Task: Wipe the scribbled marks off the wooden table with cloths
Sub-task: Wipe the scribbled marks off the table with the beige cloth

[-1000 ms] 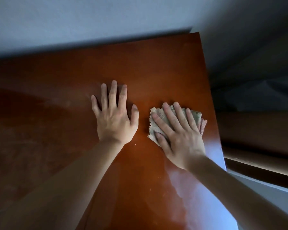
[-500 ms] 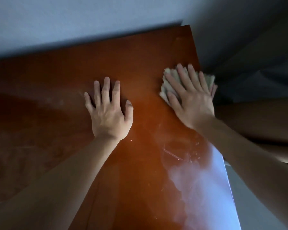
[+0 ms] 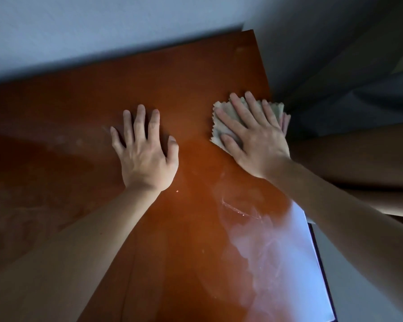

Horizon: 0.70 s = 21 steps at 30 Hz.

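Note:
The reddish-brown wooden table [image 3: 68, 112] fills most of the view. My right hand [image 3: 254, 138] lies flat with straight fingers on a beige cloth [image 3: 221, 122] with a zigzag edge, pressing it onto the table near the right edge. My left hand [image 3: 144, 154] rests flat on the bare wood to the left of the cloth, fingers spread, holding nothing. Faint whitish scribble marks [image 3: 240, 210] and smears show on the wood below my right hand. Most of the cloth is hidden under my right hand.
A grey wall [image 3: 102, 26] runs along the table's far edge. The table's right edge [image 3: 312, 228] drops off beside dark fabric [image 3: 358, 101] and a brown surface [image 3: 358, 159]. Bright glare covers the near right part of the tabletop.
My right hand slid the cloth away from me along the right edge, then drew it back a little towards me. The scribble marks it covered came into view. My left hand stayed flat.

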### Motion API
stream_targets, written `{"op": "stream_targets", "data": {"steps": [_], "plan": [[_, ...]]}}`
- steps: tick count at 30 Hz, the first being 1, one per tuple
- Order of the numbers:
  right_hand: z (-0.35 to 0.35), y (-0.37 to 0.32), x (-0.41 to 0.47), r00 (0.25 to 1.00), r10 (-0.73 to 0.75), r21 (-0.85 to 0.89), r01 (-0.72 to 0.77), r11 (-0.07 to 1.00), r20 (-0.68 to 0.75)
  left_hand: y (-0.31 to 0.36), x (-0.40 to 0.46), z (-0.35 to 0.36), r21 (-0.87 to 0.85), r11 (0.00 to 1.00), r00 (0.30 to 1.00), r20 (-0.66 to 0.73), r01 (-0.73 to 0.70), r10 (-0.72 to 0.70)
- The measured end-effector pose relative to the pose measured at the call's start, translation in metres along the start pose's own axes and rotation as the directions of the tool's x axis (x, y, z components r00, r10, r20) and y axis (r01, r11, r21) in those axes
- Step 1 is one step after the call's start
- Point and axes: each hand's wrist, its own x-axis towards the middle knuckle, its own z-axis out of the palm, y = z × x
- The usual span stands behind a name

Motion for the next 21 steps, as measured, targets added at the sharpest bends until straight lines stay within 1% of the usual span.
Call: {"op": "stream_targets", "data": {"steps": [3,8,11,15,21], "plan": [[0.001,-0.004,-0.008,1.0,0.001,0.015,-0.001,1.0,0.004,0.0,0.0,0.001,-0.003,1.0,1.0,0.006,0.005,-0.005],[0.027,-0.042,-0.119,0.999,-0.047,0.063,0.047,0.997,0.006,-0.003,0.001,0.003,-0.008,1.0,1.0,0.027,0.01,-0.01],[0.031,-0.056,-0.145,0.998,-0.048,0.046,0.046,0.998,0.046,-0.002,0.002,0.002,-0.012,1.0,0.999,0.038,0.014,-0.013],[0.023,-0.052,-0.112,0.991,-0.113,0.062,0.108,0.992,0.072,-0.002,0.0,-0.002,-0.048,0.999,0.999,0.044,0.007,-0.004],[0.017,-0.066,-0.019,0.999,-0.027,0.032,0.026,0.999,0.031,-0.003,-0.002,-0.007,-0.178,0.984,0.999,0.032,0.01,-0.004]]}}
